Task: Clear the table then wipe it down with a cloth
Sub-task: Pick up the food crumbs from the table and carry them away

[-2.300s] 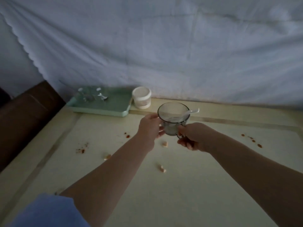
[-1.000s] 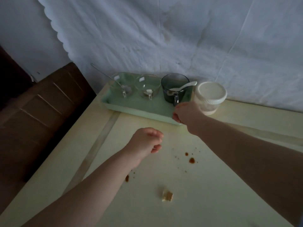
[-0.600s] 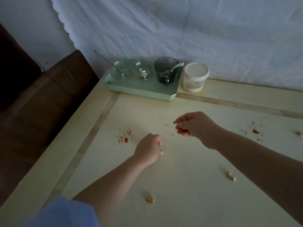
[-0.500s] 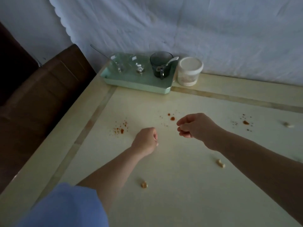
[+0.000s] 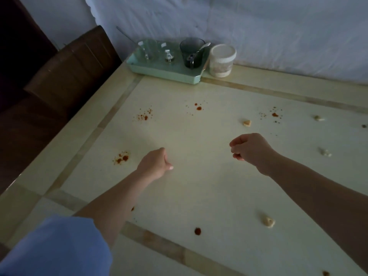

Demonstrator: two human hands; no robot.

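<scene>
In front of the green tray [image 5: 165, 73], the left hand [image 5: 154, 164] is making an empty fist. The right hand [image 5: 250, 149] is hanging loosely curled, empty.

Cream table [image 5: 199, 196] soiled. Red stains [image 5: 121, 157] lie left of the left hand [image 5: 154, 165] and beyond both hands. Pale crumbs [image 5: 247, 122] sit beyond, right of and nearer than the right hand [image 5: 251, 149]. Green tray [image 5: 159, 73], far beyond the left hand, holds a dark cup [image 5: 192, 52] (spoon inside) and two clear cups [image 5: 148, 49], upright. A lidded jar [image 5: 222, 60] stands just beside it.
</scene>
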